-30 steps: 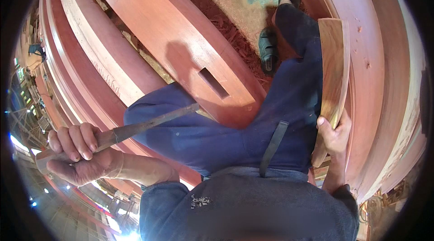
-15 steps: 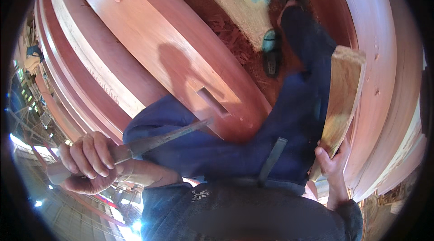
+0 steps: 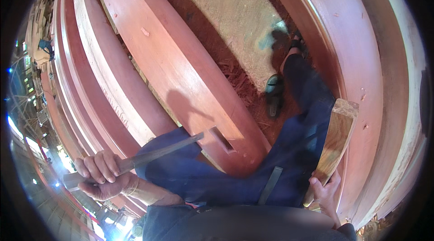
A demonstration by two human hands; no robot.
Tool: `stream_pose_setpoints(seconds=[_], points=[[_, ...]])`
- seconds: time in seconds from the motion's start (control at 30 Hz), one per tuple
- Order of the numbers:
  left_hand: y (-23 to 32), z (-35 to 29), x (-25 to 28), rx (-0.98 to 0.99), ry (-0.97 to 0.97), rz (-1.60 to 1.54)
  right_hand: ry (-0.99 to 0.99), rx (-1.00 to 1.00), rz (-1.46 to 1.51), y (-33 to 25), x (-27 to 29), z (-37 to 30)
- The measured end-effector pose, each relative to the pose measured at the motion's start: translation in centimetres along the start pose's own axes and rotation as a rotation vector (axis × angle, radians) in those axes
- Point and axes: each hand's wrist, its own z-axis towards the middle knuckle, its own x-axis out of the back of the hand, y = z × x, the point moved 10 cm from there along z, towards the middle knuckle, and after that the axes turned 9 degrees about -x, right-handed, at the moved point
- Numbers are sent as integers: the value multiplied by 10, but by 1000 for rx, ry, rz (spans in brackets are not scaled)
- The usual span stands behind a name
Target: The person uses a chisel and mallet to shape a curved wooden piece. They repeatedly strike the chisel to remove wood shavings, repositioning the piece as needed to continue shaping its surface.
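Note:
My left hand (image 3: 101,173) is wrapped round the wooden handle of a long chisel (image 3: 167,149). The blade slants up to the right, and its tip appears just left of a narrow rectangular slot (image 3: 221,140) cut in a reddish timber beam (image 3: 181,64); whether it touches the wood I cannot tell. On the right, my right hand (image 3: 323,192) grips the lower end of a thick pale-brown wooden mallet or block (image 3: 337,143), which stands up beside my thigh. My shadow falls on the beam to the left of the slot.
Several long curved-looking timbers (image 3: 108,69) lie side by side on the left. Another large reddish timber (image 3: 357,60) runs along my right. Wood chips (image 3: 235,76) litter the floor between them, near my sandalled foot (image 3: 274,96).
The view has shifted, so the beam, slot and legs sit lower in it. The chisel tip has moved to the slot's left side. The wooden block sits lower too, still in my right hand.

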Motion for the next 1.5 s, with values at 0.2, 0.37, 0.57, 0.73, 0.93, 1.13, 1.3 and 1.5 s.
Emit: stream_pose_setpoints(seconds=[0.2,0.37,0.57,0.73,0.93,1.13,1.3,1.5], points=[[13,2,10,-75,43,83,-7,-30,27,15,7,3],[7,-2,14,-51,92,-18,-47,-45,3,22,8,0],[4,0,23,-31,112,-81,142,54,119,5,9,14],[8,-2,19,18,76,-145,33,21,8,-8,-2,18],[51,-20,-12,-113,-21,10,-5,23,-40,3,-3,4],[82,-59,-74,-93,-213,88,-23,146,-58,-4,-22,3],[89,-106,-83,-118,-169,199,-2,203,-189,-14,-22,-3],[104,-137,-95,-151,-376,82,48,300,-345,0,-19,-1]])
